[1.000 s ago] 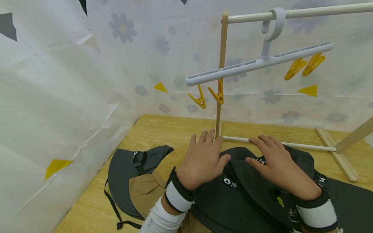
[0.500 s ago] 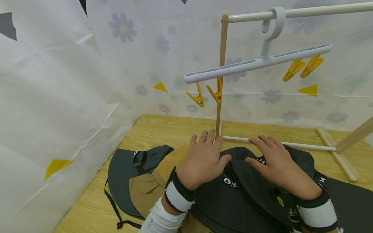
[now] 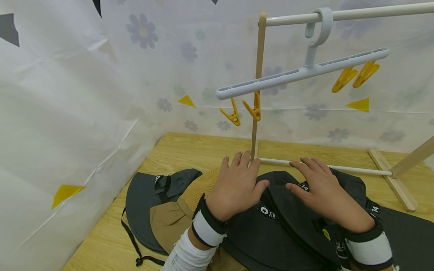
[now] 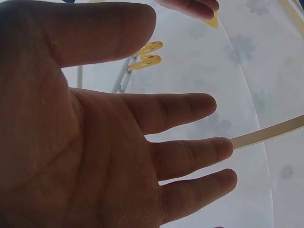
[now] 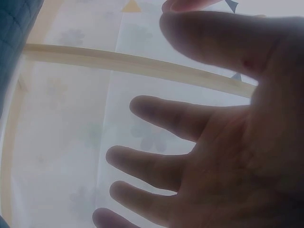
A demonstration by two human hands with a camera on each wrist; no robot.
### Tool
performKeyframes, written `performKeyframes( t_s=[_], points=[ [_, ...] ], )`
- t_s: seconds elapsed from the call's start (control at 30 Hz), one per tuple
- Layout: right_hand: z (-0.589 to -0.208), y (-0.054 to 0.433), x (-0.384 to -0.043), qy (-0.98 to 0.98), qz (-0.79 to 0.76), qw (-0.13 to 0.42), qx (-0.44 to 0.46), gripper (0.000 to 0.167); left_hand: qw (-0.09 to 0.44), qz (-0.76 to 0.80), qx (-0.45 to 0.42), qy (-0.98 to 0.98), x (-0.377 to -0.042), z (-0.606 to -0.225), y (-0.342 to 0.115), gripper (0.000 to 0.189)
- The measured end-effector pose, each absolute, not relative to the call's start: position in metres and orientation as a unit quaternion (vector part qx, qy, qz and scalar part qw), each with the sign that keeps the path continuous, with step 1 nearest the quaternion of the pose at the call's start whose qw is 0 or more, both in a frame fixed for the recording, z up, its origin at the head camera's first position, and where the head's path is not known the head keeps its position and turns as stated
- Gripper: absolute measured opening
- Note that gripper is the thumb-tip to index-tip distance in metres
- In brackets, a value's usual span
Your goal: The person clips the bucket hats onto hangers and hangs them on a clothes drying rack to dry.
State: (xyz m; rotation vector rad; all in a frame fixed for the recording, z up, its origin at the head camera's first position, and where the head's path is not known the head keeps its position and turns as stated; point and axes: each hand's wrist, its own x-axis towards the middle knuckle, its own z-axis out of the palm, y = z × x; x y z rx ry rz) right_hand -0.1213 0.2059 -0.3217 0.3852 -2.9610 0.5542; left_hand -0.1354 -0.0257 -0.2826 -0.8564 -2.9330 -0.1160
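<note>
My left hand [image 3: 235, 190], palm down with straight, slightly spread fingers, is over a tan hat [image 3: 169, 218] with a yellow mesh crown and a black hat [image 3: 251, 241]. To its right, my right hand [image 3: 322, 194] is likewise spread above dark fabric marked "14". Both palms, seen in the left wrist and right wrist views, hold nothing. Whether either hand touches the hats I cannot tell. A dark grey hat [image 3: 140, 210] with a cord lies at the left. Overlap and the hands hide parts of the hats.
Behind the hands, a light grey hanger [image 3: 278, 78] with yellow clips [image 3: 234, 114] hangs from the white top rod [image 3: 379, 14] of a wooden-legged rack. Its lower rod [image 3: 359, 170] crosses the wooden table [image 3: 200, 145] behind the hats. Flower-patterned sheeting [image 3: 210, 56] stands behind.
The hanger and its clips sway slightly, one way and then back. Both hands and the hats stay where they were.
</note>
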Motion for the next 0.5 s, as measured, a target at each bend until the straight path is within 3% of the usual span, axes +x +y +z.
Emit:
performKeyframes(
  t_s=[0.5],
  points=[
    [-0.3211,0.2049,-0.1208,-0.974,0.179,0.057,0.128,0.067,0.030,-0.047,-0.276,-0.959,-0.1351,-0.2819,-0.0255,0.058]
  ],
)
